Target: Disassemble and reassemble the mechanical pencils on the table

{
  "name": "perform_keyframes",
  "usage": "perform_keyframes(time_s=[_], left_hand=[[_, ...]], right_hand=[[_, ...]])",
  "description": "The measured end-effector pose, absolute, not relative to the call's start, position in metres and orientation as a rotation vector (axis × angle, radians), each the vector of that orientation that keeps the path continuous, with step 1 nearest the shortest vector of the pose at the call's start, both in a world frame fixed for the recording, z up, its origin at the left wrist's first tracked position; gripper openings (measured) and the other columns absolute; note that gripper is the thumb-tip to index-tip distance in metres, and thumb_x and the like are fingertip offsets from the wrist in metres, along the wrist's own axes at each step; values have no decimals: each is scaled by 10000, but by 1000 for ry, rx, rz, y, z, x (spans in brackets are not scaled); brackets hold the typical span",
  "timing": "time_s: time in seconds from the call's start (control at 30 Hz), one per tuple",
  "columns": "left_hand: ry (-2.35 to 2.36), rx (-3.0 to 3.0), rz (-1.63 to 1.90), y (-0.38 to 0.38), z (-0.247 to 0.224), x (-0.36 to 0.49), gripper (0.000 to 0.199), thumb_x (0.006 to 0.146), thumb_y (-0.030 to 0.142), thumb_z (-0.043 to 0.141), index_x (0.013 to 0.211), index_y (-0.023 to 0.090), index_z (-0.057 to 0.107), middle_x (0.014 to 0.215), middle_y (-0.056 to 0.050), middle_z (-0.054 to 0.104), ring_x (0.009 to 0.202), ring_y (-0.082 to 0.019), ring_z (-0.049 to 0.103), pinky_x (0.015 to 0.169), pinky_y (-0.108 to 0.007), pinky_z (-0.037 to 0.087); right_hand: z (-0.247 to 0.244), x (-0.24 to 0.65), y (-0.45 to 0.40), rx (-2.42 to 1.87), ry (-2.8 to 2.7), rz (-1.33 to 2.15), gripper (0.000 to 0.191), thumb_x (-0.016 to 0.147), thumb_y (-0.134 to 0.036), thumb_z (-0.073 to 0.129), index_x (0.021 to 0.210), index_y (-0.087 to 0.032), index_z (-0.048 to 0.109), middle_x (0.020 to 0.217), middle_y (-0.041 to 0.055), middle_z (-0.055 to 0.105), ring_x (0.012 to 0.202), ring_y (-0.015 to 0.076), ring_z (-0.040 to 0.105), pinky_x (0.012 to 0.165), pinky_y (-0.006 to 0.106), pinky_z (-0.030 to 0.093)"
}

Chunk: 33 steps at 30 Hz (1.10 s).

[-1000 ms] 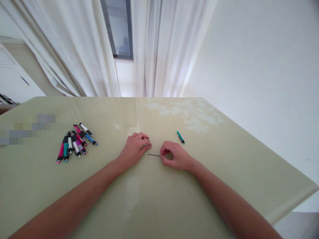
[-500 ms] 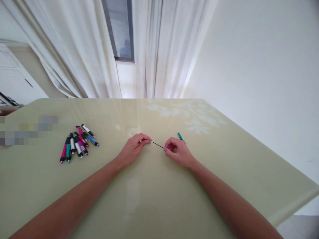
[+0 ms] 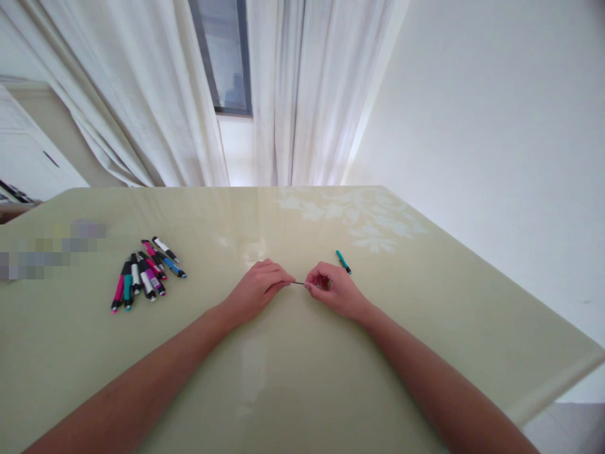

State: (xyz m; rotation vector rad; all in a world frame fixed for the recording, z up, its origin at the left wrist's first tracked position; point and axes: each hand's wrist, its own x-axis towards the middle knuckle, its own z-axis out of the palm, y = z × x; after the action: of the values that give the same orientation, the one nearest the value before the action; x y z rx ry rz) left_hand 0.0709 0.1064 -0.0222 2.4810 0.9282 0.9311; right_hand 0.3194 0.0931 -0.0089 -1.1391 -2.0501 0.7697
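Note:
A thin dark rod, like a pen refill, spans the small gap between my two hands above the table. My left hand pinches its left end, with the fingers pressed together. The right end sits between the thumb and fingertip of my right hand, whose fingers are curled. Just beyond my right hand lies a teal pen barrel with a black clip. Whatever else my left fingers cover is hidden.
Several pens in pink, teal, white, purple and blue lie in a loose pile on the left of the glossy table. A blurred patch covers the far left. Curtains and a wall stand beyond the table.
My hands have come closer together, so less of the dark rod shows, and it now lies nearly level. The small item seen at my left fingertips is now hidden.

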Motion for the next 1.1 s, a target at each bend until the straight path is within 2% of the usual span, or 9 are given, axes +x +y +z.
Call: perform_keyframes(time_s=[0.17,0.33,0.43,0.63,0.77,0.97,1.1], left_hand=[[1187,2293,1090,109,-22,71,306,1079,322,447,1225,226,699,1168,-60,744,1096,-231,642,993,-415,470],[1387,2364,899,116,-27,70,155,963,299,648,1016,256,788,1027,-56,734,977,-273,636,916,-458,486],[1327,2291,938,116,-26,70,164,986,285,603,1011,233,757,1003,-51,742,966,-258,648,911,-435,496],[1147,2134,1048,113,-22,69,266,1052,338,475,1163,239,695,1130,-47,733,1017,-215,669,939,-372,511],[1103,2151,1033,112,-20,68,299,1063,337,440,1131,235,713,1052,-47,731,970,-206,667,911,-361,507],[999,2372,912,112,-21,68,254,1054,294,501,1147,267,736,1043,-28,752,963,-208,652,887,-368,448],[863,2533,781,105,-21,70,233,1051,305,533,1193,267,714,1042,-28,765,950,-206,651,881,-375,425]], right_hand=[[-11,319,95,-1180,-1943,805,103,892,-268,648,829,-188,657,735,1,617,641,127,525,596,256,430],[-15,320,99,-1220,-1819,880,128,877,-301,660,822,-186,650,740,6,618,648,133,527,596,263,446],[-15,320,99,-1223,-1829,900,122,866,-299,671,819,-188,653,726,2,612,634,130,516,576,258,434],[-13,320,97,-1211,-1838,899,130,871,-310,670,823,-189,653,738,4,616,639,130,519,584,259,448],[-14,321,98,-1204,-1844,892,133,877,-309,671,824,-189,653,734,3,612,638,129,513,577,254,441],[-13,320,96,-1180,-1904,831,138,910,-307,676,842,-187,675,742,4,627,633,129,526,587,257,435],[-9,310,88,-1063,-2070,728,164,949,-324,672,863,-200,736,775,19,660,684,144,579,657,275,453]])
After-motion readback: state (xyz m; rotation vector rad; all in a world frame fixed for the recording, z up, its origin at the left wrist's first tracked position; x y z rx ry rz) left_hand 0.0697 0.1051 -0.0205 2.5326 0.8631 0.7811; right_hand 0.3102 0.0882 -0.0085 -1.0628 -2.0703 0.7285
